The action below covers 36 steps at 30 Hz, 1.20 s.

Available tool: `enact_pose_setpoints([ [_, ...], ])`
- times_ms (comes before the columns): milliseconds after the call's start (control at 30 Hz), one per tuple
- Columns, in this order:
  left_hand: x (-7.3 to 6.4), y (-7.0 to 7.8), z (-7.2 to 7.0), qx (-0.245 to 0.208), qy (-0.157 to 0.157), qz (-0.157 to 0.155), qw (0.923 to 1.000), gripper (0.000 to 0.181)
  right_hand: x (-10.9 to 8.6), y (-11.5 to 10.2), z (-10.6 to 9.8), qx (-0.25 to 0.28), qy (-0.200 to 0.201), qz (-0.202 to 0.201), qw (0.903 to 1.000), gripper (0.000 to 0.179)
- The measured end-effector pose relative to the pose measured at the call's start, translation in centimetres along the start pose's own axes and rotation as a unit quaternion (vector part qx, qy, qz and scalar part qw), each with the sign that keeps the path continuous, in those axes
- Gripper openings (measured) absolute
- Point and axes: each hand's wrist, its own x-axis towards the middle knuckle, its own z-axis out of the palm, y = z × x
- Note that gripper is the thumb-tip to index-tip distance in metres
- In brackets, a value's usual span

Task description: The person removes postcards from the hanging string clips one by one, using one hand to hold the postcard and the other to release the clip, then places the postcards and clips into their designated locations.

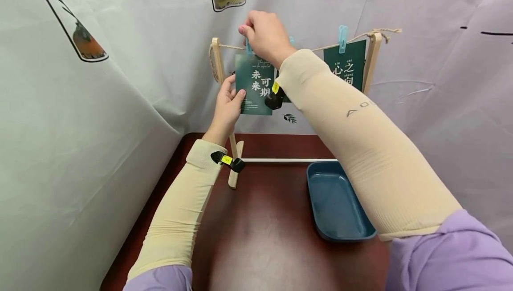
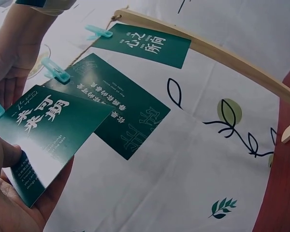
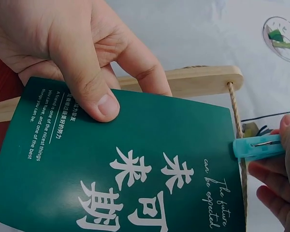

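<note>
1. White, plant-printed cloth backdrop (image 1: 433, 37) behind everything; soft and, most likely, no obstacle.

2. Dark red worktop (image 1: 256, 246), glossy, well below the hanging cards; probably slippery under thin paper.

3. Wooden frame (image 1: 372, 55) on the worktop, with white rod (image 1: 280, 160) low down and rope (image 3: 235, 108) strung between posts. Likely to rock or sag under a hard pull, so best treated gently.

4. Right sleeve (image 1: 360, 144) slanting across the head view, covering part of the tray and of the hanging cards; better seen past from the left wrist.

5. Blue tray (image 1: 338, 202) on the worktop at right, well apart from the raised work.

6. Left grip (image 1: 229, 102) holding the nearest card low on its left edge, thumb in front, fingers behind. Right grip (image 1: 267, 35) pinching the outer end of a blue clip at the rope.

7. Green card (image 1: 253, 87) upright near the left post, top edge at the rope. Probably light, thin, fairly stiff and smooth; apt to bend or crease if squeezed hard. Best held by lower corners or side edges, leaving the top free.

8. Middle card (image 2: 135, 123) partly behind it in the left wrist view, easily brushed; right-hand card (image 2: 169, 50) beyond, near the far post.

9. Pinched clip (image 3: 256, 147) touching the card's top edge; full closure impossible to tell. Small, rigid, likely springy.
</note>
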Motion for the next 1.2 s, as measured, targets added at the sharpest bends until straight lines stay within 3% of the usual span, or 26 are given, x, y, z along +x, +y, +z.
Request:
enact_pose_setpoints([
  [667,-0.55,-0.58,-0.01,0.004,-0.004,-0.012,0.9999,0.039,-0.51,0.15,0.15,0.001,0.054,-0.034,0.9980,0.035],
  [1067,-0.44,-0.86,0.11,0.001,-0.002,-0.020,0.9998,0.039,-0.69,0.03,0.22,0.041,0.052,-0.040,0.9970,0.038],
  [1200,-0.59,-0.95,0.09,0.003,-0.001,-0.013,0.9999,0.040,-0.97,0.40,0.27,0.083,0.051,-0.046,0.9942,0.035],
])
